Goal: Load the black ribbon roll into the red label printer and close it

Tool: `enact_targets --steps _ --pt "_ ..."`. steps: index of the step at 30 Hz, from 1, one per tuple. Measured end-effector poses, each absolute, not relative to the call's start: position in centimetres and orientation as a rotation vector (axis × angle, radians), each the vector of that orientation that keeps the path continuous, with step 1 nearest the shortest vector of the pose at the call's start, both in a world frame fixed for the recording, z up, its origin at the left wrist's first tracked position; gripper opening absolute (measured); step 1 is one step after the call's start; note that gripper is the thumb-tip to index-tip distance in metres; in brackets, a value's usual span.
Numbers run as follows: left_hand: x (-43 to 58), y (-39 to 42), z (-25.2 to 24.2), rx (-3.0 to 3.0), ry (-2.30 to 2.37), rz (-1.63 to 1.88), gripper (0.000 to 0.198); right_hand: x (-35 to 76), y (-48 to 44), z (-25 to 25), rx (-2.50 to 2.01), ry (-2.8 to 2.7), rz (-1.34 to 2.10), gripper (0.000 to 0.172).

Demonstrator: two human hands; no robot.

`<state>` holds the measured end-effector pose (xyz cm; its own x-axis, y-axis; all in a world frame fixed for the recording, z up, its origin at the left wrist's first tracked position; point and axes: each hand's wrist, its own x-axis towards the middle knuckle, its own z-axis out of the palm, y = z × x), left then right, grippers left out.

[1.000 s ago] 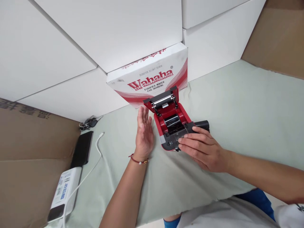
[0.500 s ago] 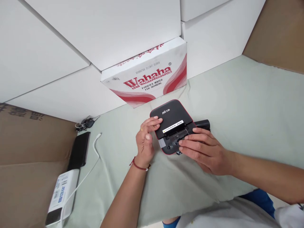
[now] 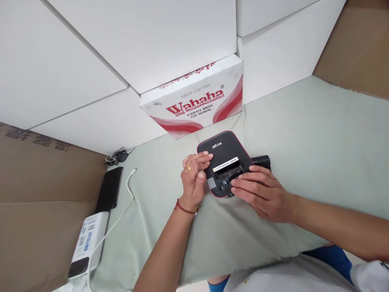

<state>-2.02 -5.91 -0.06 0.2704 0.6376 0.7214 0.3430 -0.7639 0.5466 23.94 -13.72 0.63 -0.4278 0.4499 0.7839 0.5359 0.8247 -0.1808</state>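
Observation:
A small black printer with a red rim (image 3: 226, 152) lies on the pale green cloth, its lid down. My left hand (image 3: 194, 178) grips its left side, fingers curled over the lid and thumb at the front corner. My right hand (image 3: 261, 194) rests on the printer's front right, fingertips pressing at the paper slot. A black cylinder (image 3: 261, 160) lies just behind my right hand, against the printer's right side.
A Wahaha water carton (image 3: 194, 101) stands behind the printer against white boxes. At left lie keys (image 3: 117, 156), a black phone (image 3: 110, 188), a white power bank (image 3: 88, 243) with a white cable (image 3: 127, 190). Brown cardboard flanks both sides.
The printer's lid, standing open with the red inside showing a second ago, is now down. My left hand moved from beside the printer onto its left side.

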Motion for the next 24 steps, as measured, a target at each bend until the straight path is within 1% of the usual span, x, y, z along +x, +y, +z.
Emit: enact_targets --steps 4,5,9,12,14,18,19,21,24 --pt "-2.3 -5.9 -0.1 2.206 0.825 1.435 0.027 24.0 -13.8 1.0 -0.717 -2.093 -0.098 0.036" --pt "-2.4 -5.9 -0.2 2.191 0.801 1.412 0.027 24.0 -13.8 1.1 -0.715 -2.095 -0.093 0.035" --pt "-2.7 -6.1 -0.6 2.124 0.707 1.353 0.038 24.1 -13.8 1.4 -0.718 -2.113 -0.08 0.034" --pt "-2.3 -6.6 -0.7 1.972 0.738 1.293 0.045 24.2 -13.9 1.6 -0.723 -2.114 -0.056 0.034" --pt "-1.8 -7.1 -0.7 1.785 0.785 1.255 0.057 24.2 -14.0 1.6 -0.723 -2.111 -0.032 0.034" --pt "-1.0 -7.6 -0.5 1.404 0.775 1.215 0.102 24.2 -14.1 1.6 -0.723 -2.113 0.014 0.036" --pt "-0.9 -7.6 -0.5 1.344 0.77 1.204 0.11 24.3 -14.1 1.6 -0.723 -2.115 0.018 0.037" --pt "-0.8 -7.7 -0.5 1.252 0.759 1.168 0.12 24.3 -14.1 1.7 -0.72 -2.12 0.026 0.038" --pt "-0.7 -7.7 -0.6 1.16 0.727 1.125 0.127 24.4 -14.0 1.8 -0.713 -2.117 0.045 0.039"
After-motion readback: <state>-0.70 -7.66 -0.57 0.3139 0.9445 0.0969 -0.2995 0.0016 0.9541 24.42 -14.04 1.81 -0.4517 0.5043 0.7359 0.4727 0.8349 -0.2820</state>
